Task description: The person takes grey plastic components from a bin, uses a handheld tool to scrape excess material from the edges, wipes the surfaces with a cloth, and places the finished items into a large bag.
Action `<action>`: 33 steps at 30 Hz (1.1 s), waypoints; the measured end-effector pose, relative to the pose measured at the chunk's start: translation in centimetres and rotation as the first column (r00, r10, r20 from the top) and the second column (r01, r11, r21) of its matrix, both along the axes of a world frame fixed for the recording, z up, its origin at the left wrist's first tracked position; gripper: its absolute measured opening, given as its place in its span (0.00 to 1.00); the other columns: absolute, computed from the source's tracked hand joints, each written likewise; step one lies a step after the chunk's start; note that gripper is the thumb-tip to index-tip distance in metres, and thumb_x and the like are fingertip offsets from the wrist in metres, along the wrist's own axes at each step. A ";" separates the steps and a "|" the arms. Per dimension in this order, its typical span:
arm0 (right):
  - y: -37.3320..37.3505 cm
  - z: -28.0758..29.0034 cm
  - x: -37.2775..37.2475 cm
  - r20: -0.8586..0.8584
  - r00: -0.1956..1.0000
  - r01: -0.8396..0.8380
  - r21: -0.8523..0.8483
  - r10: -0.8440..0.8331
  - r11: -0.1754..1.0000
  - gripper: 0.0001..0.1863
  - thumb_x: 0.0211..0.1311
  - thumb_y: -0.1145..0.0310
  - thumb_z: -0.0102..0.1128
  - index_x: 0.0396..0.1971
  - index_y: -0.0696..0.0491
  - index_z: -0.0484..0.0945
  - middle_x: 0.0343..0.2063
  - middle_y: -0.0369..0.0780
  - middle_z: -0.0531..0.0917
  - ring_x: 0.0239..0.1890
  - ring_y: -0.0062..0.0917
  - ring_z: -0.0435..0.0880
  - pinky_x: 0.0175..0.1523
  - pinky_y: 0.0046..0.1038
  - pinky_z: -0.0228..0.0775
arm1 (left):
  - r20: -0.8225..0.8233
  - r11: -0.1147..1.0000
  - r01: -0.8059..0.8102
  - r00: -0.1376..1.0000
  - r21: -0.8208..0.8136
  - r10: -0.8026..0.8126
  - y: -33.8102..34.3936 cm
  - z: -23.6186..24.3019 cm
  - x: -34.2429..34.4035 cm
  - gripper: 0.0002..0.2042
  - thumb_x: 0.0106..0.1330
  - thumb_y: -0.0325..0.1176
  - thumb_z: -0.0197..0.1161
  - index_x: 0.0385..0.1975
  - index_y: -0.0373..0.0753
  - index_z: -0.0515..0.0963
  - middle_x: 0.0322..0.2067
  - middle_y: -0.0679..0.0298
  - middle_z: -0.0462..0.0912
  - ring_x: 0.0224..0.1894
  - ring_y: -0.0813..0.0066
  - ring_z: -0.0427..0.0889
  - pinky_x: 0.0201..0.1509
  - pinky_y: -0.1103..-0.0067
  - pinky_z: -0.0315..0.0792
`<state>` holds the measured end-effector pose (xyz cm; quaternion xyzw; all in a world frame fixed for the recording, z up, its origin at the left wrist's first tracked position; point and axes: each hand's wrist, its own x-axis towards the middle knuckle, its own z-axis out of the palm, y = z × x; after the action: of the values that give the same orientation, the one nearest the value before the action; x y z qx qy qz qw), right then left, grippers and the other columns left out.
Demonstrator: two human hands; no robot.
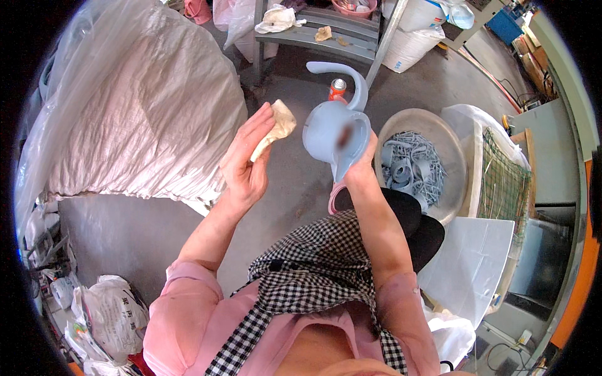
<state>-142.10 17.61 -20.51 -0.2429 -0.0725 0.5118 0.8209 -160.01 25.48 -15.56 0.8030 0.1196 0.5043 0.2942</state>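
In my right hand [364, 168] is a light blue plastic jug [321, 130], gripped on its right side. The jug is tilted, with its spout towards me and its curved handle rising at the far end. A dark reddish-brown patch shows inside its mouth. My left hand [246, 168] is raised to the left of the jug, apart from it, with a crumpled cream cloth [280, 122] held between thumb and fingers. Behind the jug stands an orange spray can [337, 91], partly hidden.
A wide round tub [456, 160] of blue plastic scraps stands to the right, beside a crate with green netting [501, 178]. A large covered bundle [150, 106] fills the left. Ahead stands a grey metal step frame [313, 41] with rags, near white sacks [414, 47].
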 end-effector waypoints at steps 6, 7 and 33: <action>-0.1 0.5 -0.4 0.035 0.999 -0.010 -0.008 0.010 1.000 0.26 0.57 0.60 0.38 0.52 0.60 0.66 0.40 0.44 0.76 0.43 0.29 0.76 0.51 0.29 0.68 | 0.002 0.998 0.058 0.998 0.023 -0.058 -0.1 -0.1 0.7 0.15 0.56 0.15 0.50 0.44 0.28 0.73 0.49 0.46 0.73 0.56 0.55 0.70 0.60 0.70 0.61; -0.1 0.3 -0.3 0.029 0.999 -0.024 0.013 0.024 1.000 0.26 0.57 0.60 0.38 0.52 0.60 0.66 0.40 0.44 0.76 0.43 0.29 0.76 0.51 0.29 0.68 | -0.005 0.998 0.061 0.998 0.028 -0.061 -0.2 0.1 0.8 0.16 0.55 0.14 0.50 0.44 0.28 0.73 0.49 0.46 0.73 0.56 0.55 0.70 0.60 0.70 0.61; -0.2 -1.1 1.8 0.026 0.994 0.109 -0.038 -0.108 0.993 0.23 0.53 0.64 0.41 0.46 0.62 0.70 0.42 0.45 0.77 0.43 0.30 0.76 0.52 0.29 0.67 | -0.245 0.936 0.156 0.966 0.315 -0.079 -2.8 0.0 3.3 0.26 0.43 0.17 0.55 0.49 0.29 0.70 0.52 0.48 0.69 0.56 0.53 0.68 0.58 0.67 0.66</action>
<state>-140.33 17.44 -21.64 -0.2685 -0.0589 0.4648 0.8417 -156.68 22.64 -15.60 0.8995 0.0175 0.4027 0.1688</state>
